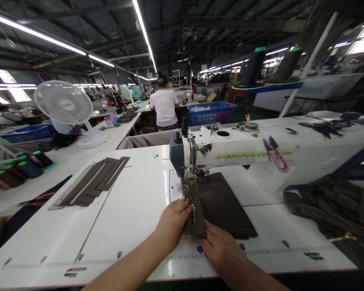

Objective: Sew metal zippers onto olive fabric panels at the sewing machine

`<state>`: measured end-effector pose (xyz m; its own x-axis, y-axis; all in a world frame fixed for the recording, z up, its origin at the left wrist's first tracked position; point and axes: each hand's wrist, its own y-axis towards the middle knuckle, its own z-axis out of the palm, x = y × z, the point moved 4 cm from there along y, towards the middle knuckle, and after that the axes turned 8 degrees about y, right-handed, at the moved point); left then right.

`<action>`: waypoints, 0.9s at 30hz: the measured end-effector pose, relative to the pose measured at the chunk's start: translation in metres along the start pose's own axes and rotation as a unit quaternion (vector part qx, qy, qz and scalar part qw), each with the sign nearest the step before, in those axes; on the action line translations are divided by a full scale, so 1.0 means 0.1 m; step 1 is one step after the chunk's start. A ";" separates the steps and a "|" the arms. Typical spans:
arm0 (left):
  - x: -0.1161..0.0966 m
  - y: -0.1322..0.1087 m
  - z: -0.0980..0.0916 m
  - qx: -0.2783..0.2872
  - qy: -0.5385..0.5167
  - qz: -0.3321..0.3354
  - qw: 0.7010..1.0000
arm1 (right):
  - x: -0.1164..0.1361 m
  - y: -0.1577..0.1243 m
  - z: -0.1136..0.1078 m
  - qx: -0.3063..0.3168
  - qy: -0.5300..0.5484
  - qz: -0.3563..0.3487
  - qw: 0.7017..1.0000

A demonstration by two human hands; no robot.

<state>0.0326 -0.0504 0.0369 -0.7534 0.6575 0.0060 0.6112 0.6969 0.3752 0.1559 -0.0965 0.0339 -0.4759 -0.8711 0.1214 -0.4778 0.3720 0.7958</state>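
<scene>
On the white bench [133, 210] in front of the person stands a white sewing machine [230, 155], and under its needle end lies a dark olive fabric panel [227, 206] with a narrow strip [197, 210] of the same cloth laid along its left edge. The left hand [174, 220] rests flat on the bench just left of the strip, its fingers [185, 204] stretched out and pressing against the strip's edge near the presser foot, not curled around anything. The right hand [220, 246] lies at the near end of the panel, palm down, with its fingers [204, 228] laid on the lower end of the strip; they are extended and press the cloth down rather than pinching it. A pair of pink thread snips [276, 155] sits on the machine's arm, beside a yellow tape strip. To the left on the bench lies a fanned stack of dark cut strips [94, 182], well apart from the hands. At the right edge a heap of olive cloth [336, 214] spills over the bench. A ruler scale is printed along the near edge of the bench. Farther left stand a white desk fan [66, 107] and several thread cones with green tops [27, 163]. Behind the machine a person in a white shirt [164, 107] sits facing away, near a blue plastic crate [212, 113].
</scene>
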 end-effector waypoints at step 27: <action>0.34 0.28 0.11 -0.020 -0.120 -0.096 0.988 | -0.42 0.16 0.26 0.081 0.038 0.069 0.994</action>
<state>0.0263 -0.0053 0.0373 -0.7727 0.5666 -0.2862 0.4487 0.8064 0.3852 0.1491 -0.0461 0.0266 -0.4906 -0.8277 0.2724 -0.5275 0.5309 0.6632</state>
